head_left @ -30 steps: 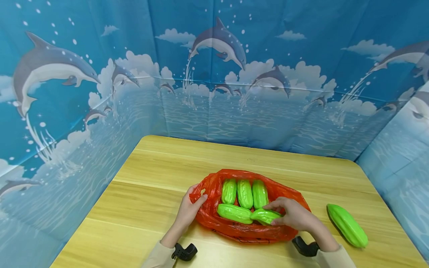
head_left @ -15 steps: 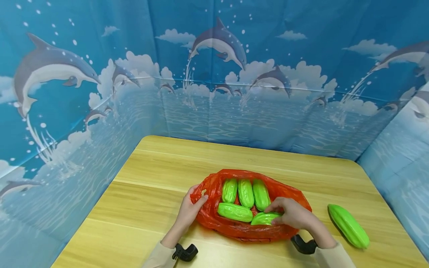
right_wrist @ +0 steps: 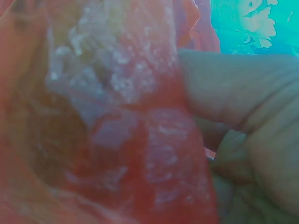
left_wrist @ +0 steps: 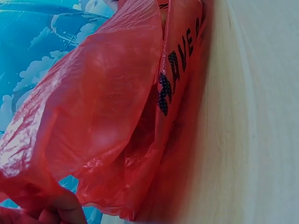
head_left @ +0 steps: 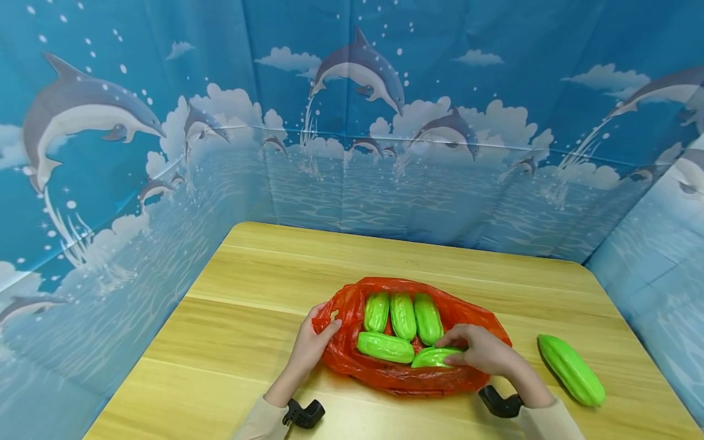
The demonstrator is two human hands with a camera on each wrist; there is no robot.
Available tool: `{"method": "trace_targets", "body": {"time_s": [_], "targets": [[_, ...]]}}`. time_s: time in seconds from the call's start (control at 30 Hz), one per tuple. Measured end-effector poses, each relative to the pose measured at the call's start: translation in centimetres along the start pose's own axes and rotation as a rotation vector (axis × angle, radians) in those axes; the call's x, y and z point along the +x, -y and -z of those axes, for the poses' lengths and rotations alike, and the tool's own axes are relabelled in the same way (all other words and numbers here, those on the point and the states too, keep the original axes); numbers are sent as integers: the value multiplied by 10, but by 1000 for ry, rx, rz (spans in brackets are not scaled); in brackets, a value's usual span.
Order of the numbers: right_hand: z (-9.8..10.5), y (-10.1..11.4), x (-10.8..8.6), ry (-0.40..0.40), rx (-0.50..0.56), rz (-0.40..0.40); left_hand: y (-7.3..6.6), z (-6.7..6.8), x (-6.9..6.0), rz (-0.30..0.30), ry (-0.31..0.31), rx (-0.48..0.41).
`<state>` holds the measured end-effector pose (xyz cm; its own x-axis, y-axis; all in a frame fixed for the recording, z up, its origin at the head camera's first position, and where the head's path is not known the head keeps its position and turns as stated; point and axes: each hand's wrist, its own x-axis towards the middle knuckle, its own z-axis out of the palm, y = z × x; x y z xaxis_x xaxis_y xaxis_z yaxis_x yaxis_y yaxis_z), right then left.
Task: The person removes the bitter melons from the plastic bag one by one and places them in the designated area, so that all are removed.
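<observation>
A red plastic bag (head_left: 407,382) lies with its mouth spread on the table. Inside are several green ridged gourds, three upright at the back and one lying crosswise (head_left: 385,347) in front. My left hand (head_left: 312,339) grips the bag's left rim, thumb inside. In the left wrist view, its fingers (left_wrist: 67,205) show at the bottom corner against red film. My right hand (head_left: 481,351) reaches into the bag's right side and holds another green gourd (head_left: 431,358) between thumb and fingers. Red film hides that gourd in the right wrist view, where the thumb (right_wrist: 219,86) shows.
One more green gourd (head_left: 572,371) lies on the wooden table (head_left: 231,318), right of the bag. A dolphin-print curtain (head_left: 341,183) stands behind the table and along its sides. Black wrist mounts (head_left: 304,414) sit below both hands.
The gourd in my right hand has gone lower and flatter into the bag, apart from the crosswise one. The rightmost back gourd has tilted slightly. My left hand has hardly moved.
</observation>
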<state>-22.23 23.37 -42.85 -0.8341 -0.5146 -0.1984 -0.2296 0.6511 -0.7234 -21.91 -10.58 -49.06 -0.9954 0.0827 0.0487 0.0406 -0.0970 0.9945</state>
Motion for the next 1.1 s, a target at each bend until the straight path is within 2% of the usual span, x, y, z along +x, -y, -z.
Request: {"method": "trace_targets", "body": {"time_s": [0.27, 0.47, 0.53, 0.73, 0.9, 1.1], "targets": [[1, -3, 1, 5, 15, -16, 0, 0, 1, -2, 1, -3], [0, -3, 0, 5, 18, 2, -2, 0, 0, 13, 5, -7], [0, -3, 0, 3, 13, 11, -5, -1, -1, 16, 8, -13], [0, 0, -1, -29, -8, 39, -27, -4, -9, 22, 14, 2], [3, 8, -4, -102, -40, 56, -30, -5, -11, 22, 13, 8], [7, 14, -7, -291, -5, 34, -19, -2, -6, 28, 9, -20]]}}
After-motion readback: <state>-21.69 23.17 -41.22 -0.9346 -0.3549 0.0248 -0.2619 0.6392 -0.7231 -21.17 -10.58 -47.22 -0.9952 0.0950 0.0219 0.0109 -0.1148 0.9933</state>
